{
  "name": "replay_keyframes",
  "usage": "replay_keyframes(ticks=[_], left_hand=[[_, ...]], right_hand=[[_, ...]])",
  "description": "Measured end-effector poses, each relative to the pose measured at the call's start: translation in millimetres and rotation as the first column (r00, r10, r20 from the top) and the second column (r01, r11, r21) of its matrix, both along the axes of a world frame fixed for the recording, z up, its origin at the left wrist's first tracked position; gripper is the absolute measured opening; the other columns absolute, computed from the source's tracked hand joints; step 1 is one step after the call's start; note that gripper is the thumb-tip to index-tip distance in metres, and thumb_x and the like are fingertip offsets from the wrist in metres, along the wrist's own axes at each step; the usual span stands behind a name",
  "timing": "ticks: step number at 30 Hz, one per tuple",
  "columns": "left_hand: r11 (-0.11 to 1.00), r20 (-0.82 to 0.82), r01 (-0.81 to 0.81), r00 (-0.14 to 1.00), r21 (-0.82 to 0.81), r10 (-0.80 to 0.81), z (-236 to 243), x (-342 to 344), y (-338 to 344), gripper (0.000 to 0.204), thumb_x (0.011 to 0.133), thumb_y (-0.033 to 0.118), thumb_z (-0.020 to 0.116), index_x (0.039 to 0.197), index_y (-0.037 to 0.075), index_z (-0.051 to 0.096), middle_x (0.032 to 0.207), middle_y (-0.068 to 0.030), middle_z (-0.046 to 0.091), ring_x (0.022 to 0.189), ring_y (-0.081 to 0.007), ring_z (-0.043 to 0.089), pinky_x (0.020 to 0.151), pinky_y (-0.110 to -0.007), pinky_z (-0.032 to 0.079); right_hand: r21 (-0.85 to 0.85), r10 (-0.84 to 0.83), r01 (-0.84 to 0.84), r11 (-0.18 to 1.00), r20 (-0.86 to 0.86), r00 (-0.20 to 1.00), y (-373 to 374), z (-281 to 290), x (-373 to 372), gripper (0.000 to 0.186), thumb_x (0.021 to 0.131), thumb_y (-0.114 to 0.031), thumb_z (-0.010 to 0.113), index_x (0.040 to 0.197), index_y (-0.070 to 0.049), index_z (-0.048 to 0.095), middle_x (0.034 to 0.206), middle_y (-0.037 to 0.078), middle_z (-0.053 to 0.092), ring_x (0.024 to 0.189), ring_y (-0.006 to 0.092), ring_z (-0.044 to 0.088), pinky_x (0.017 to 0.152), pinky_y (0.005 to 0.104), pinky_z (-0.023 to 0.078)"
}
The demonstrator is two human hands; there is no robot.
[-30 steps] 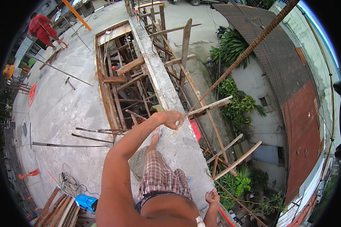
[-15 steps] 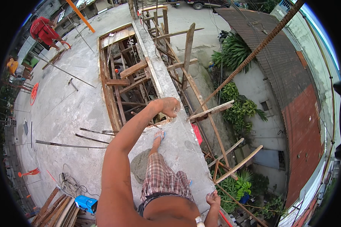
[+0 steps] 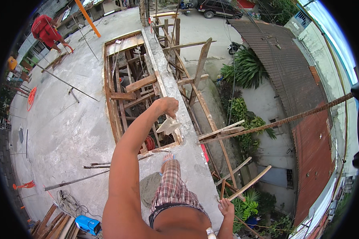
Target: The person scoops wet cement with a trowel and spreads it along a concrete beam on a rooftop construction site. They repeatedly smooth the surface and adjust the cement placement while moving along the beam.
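Note:
My left hand (image 3: 169, 106) reaches forward over the near right corner of a timber-framed opening (image 3: 107, 95) in the concrete slab. Its fingers are curled, and a pale, flat, angular piece (image 3: 168, 126) hangs just beneath them; I cannot make out its exact kind. Low on the right, my right hand (image 3: 226, 207) is open beside the slab's outer edge, fingers spread and holding nothing. My feet stand near the opening, by a round patch of grey mortar (image 3: 149, 189).
Timber bracing (image 3: 205, 109) runs along the drop on the right. A rusty bar (image 3: 287, 126) crosses there. Steel rods (image 3: 75, 180) and a hammer (image 3: 73, 95) lie left. A blue machine (image 3: 87, 225) sits beside stacked lumber (image 3: 54, 223). A person in red (image 3: 46, 30) works far left.
My left hand has moved slightly left and forward, and the pale piece now shows below it. My right hand has risen slightly with its fingers spread. The rusty bar appears swung lower.

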State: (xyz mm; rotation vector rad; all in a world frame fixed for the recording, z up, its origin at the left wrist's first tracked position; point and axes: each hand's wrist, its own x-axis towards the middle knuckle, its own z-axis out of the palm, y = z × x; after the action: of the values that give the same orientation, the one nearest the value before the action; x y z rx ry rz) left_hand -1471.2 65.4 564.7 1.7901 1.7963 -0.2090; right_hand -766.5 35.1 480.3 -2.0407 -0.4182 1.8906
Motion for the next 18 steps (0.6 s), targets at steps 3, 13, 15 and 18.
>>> replay_keyframes(ticks=[3, 13, 15, 18], left_hand=[[0.998, -0.038, 0.008, 0.999, 0.055, -0.006, 25, -44, -5, 0.051, 0.065, 0.042, 0.075, 0.089, -0.002, 0.068, 0.098, -0.0206, 0.066, 0.095, -0.0349, 0.063, 0.081, -0.043, 0.051], [0.731, -0.146, 0.069, 0.988, 0.679, 0.042, 97, -37, 12, 0.026, 0.066, 0.035, 0.068, 0.081, 0.014, 0.073, 0.107, -0.0046, 0.055, 0.113, -0.0216, 0.049, 0.094, -0.047, 0.036], [0.775, -0.053, -0.011, 0.997, 0.632, 0.058, 103, -42, 14, 0.021, 0.068, 0.034, 0.07, 0.08, 0.017, 0.074, 0.113, -0.0063, 0.055, 0.116, -0.0239, 0.049, 0.098, -0.052, 0.034], [0.873, 0.236, -0.216, 0.964, 0.437, 0.12, 100, -52, 13, 0.026, 0.071, 0.032, 0.073, 0.09, 0.014, 0.072, 0.122, -0.0123, 0.054, 0.116, -0.0305, 0.053, 0.098, -0.048, 0.04]], right_hand=[[0.087, 0.193, -0.194, 0.977, 0.023, 0.981, 27, 52, -87, 0.049, 0.093, -0.03, 0.055, 0.132, -0.002, 0.046, 0.129, 0.015, 0.057, 0.111, 0.0284, 0.058, 0.093, 0.0441, 0.046], [0.539, 0.749, -0.835, -0.113, 0.599, 0.285, 104, 147, -461, 0.052, 0.085, -0.023, 0.07, 0.127, 0.003, 0.052, 0.105, 0.017, 0.067, 0.099, 0.0242, 0.064, 0.087, 0.0341, 0.05], [0.542, 0.947, -0.829, 0.137, 0.173, 0.27, 117, 161, -515, 0.039, 0.087, -0.021, 0.068, 0.116, 0.003, 0.058, 0.088, 0.011, 0.068, 0.079, 0.0176, 0.065, 0.069, 0.0289, 0.051], [0.601, 0.923, -0.779, 0.181, 0.171, 0.346, 135, 189, -564, 0.023, 0.089, -0.019, 0.066, 0.1, 0.001, 0.064, 0.071, 0.004, 0.064, 0.058, 0.0096, 0.057, 0.052, 0.0241, 0.043]])
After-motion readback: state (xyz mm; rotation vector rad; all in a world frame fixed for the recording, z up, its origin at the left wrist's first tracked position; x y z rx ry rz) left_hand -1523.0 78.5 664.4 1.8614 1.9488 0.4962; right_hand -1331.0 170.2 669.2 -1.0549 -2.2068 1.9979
